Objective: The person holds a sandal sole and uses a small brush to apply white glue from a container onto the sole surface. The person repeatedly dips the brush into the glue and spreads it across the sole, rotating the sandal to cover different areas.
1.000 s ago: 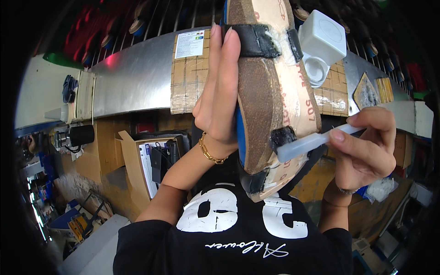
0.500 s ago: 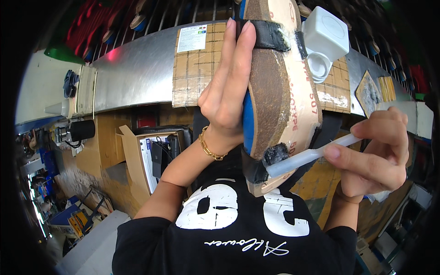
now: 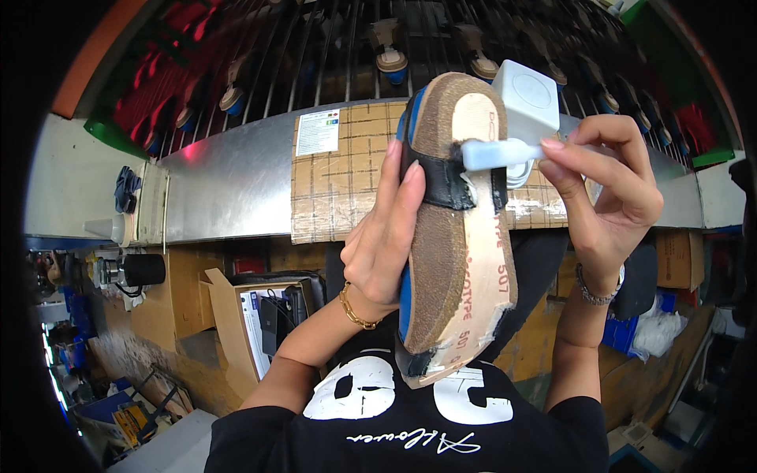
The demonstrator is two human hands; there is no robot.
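My left hand (image 3: 377, 246) grips the side of a sandal on a blue shoe last (image 3: 441, 276), held up with its underside facing me. The bottom shows a brown cork-like border and a pale insole strip, with a black strap (image 3: 441, 183) folded over the edge. In my right hand (image 3: 619, 177), pinched between thumb and fingers, is a brush (image 3: 501, 154) with a whitish handle. Its dark tip touches the sandal where the strap end meets the pale strip near the far end. Behind the sandal, a white square container (image 3: 528, 98) is partly hidden.
A cardboard sheet (image 3: 347, 173) with tape lies on the metal counter (image 3: 229, 193). Beyond runs a rack of bars carrying several shoes on blue lasts (image 3: 390, 65). An open cardboard box (image 3: 233, 315) stands below at left. A blue bin (image 3: 619, 331) is at lower right.
The brush has moved from the sandal's near end up to the strap near its far end. The sandal sits a little lower in view, showing its far tip.
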